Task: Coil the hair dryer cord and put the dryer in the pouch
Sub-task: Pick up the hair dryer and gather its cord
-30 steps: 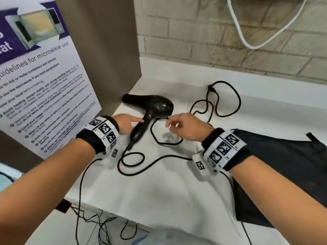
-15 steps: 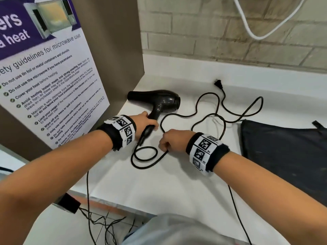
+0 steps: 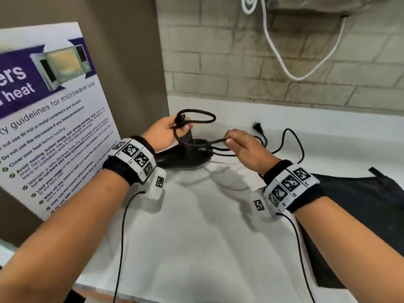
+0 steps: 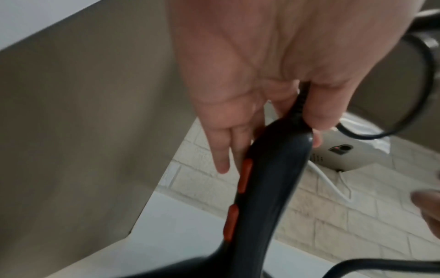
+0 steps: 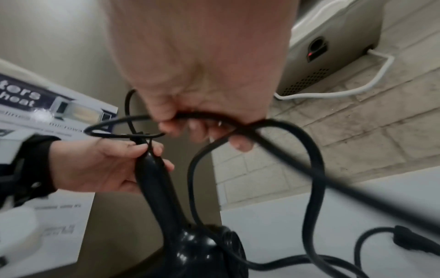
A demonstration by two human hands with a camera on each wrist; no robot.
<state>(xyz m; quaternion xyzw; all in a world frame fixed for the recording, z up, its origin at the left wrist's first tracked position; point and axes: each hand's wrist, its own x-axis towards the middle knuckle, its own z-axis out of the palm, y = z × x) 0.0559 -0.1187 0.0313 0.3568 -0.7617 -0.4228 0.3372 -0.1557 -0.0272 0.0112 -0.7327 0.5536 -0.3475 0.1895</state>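
While the left hand [image 3: 162, 133] grips the dryer [image 5: 166, 203] by its handle end, pinching a first loop of cord [image 3: 290, 141], the right hand [image 3: 244, 145] pinches the next, which looks limp, springy and best fed near the fingers.

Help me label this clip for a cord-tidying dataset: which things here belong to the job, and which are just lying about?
Part of the job:
hair dryer, held at its handle by the left hand
cord, pinched by the right hand
plug
pouch

Just lying about:
microwave poster
white cable on the brick wall
wall unit
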